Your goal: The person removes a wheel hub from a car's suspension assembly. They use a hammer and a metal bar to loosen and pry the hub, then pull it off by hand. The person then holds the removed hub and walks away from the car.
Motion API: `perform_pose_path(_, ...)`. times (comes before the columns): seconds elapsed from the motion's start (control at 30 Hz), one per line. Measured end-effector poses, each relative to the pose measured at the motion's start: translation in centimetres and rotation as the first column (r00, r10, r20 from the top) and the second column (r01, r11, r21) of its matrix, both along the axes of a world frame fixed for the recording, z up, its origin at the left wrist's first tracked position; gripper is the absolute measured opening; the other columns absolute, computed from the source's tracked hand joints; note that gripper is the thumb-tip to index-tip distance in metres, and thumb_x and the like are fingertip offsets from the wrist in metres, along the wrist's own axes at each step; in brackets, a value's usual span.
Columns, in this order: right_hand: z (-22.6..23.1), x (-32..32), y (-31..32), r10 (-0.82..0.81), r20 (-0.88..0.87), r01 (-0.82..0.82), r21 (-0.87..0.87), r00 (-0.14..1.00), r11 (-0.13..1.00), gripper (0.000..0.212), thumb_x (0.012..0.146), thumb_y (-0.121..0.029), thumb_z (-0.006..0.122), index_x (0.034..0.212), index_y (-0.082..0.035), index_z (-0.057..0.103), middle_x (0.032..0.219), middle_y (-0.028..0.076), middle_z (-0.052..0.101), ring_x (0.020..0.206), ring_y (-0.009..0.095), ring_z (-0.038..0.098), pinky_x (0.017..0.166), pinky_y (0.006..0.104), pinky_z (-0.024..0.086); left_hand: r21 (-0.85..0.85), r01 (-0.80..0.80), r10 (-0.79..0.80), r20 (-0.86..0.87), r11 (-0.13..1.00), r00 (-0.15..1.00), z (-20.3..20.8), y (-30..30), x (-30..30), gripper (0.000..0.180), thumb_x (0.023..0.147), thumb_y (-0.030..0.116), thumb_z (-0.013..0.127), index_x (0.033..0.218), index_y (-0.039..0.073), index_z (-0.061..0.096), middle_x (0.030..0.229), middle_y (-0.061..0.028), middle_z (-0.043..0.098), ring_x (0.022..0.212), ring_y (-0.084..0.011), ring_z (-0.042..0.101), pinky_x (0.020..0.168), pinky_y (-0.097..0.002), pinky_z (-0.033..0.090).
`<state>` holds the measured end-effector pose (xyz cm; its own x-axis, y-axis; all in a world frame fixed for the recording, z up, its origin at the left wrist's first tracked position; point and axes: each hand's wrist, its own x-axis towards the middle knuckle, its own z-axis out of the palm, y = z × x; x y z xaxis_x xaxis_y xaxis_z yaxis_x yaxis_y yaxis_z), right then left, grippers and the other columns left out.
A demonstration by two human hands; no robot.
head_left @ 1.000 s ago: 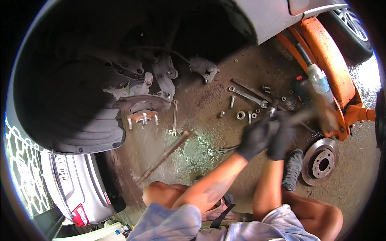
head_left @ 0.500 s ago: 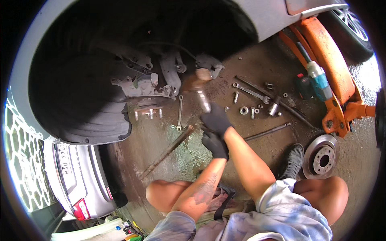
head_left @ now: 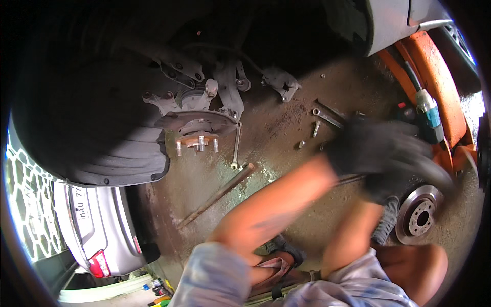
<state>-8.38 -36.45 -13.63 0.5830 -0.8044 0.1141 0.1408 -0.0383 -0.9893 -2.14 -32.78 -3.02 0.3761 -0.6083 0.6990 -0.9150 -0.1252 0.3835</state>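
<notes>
My gloved left hand is stretched across to the right, above the loose tools on the floor. Motion smears its fingers. Just below it is my gloved right hand, partly covered and blurred, near the brake disc. What either hand holds cannot be made out, and the hammer is not distinguishable. A combination wrench and a bolt lie beside my left hand. At the wheel well, the hub with its studs sits before the dust shield, and a second wrench lies below it.
A metal bar lies on the floor at centre left. The orange jack stands at the right with a teal power tool against it. A silver car is at the left. My shoe is beside the disc.
Both hands have swung from the middle to the right, my left passing over my right. The hammer that was in my right hand no longer shows clearly. The view has shifted slightly.
</notes>
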Motion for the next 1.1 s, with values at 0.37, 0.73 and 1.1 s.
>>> perform_pose_path(0.37,-1.3,-2.3,5.0,0.676,-0.431,-0.646,0.239,0.598,0.725,0.032,0.083,-0.025,0.061,0.099,0.003,0.061,0.077,0.019,0.06,0.07,0.029,0.058,0.068,0.0445,0.046,0.075,-0.833,0.467,-0.854,0.548,0.229,-12.1,7.7,-13.5,0.016,0.092,0.019,0.061,0.092,0.004,0.064,0.079,-0.0062,0.066,0.067,-0.0195,0.065,0.059,-0.0402,0.051)
perform_pose_path(0.73,1.0,1.7,1.8,-0.027,0.029,0.027,-0.008,0.999,1.0,0.024,0.087,-0.024,0.059,0.097,-0.002,0.059,0.083,0.01,0.061,0.079,0.022,0.06,0.075,0.037,0.049,0.171,0.08,-0.06,-0.118,0.982,0.991,1.1,3.1,1.1,0.017,0.086,0.027,0.063,0.097,0.018,0.072,0.098,-0.0108,0.07,0.079,-0.0263,0.069,0.067,-0.0413,0.054)
perform_pose_path(1.1,-1.2,0.6,15.4,0.832,-0.228,-0.768,0.321,0.506,0.554,0.036,0.071,-0.021,0.069,0.092,0.007,0.061,0.076,0.024,0.064,0.075,0.034,0.066,0.072,0.0467,0.051,-0.04,-0.982,0.264,-0.961,0.187,0.089,-12.0,15.5,-14.3,0.027,0.102,0.025,0.048,0.096,0.005,0.063,0.089,-0.0022,0.061,0.078,-0.0113,0.056,0.07,-0.0291,0.047)
